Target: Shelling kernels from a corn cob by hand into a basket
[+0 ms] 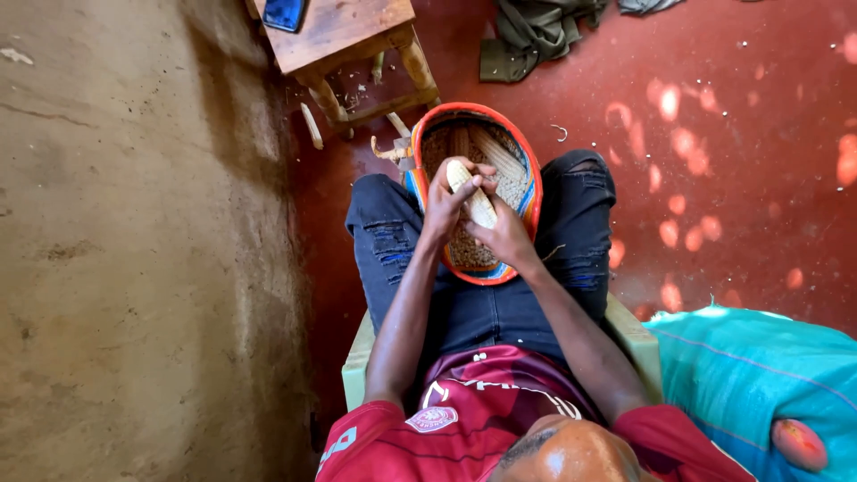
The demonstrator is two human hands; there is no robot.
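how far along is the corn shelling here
Done: loose kernels already cover the bottom of the woven basket on the lap, and at least one bare cob lies in it. In hand: the left hand and right hand both grip one corn cob over the basket. Left: that cob looks unfinished, though kernels are hard to tell. No unshelled pile is in view.

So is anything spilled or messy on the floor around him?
Yes. Bare corn cobs lie loose on the red floor by the wooden stool, and small pale bits are scattered across it. A green cloth lies crumpled there too.
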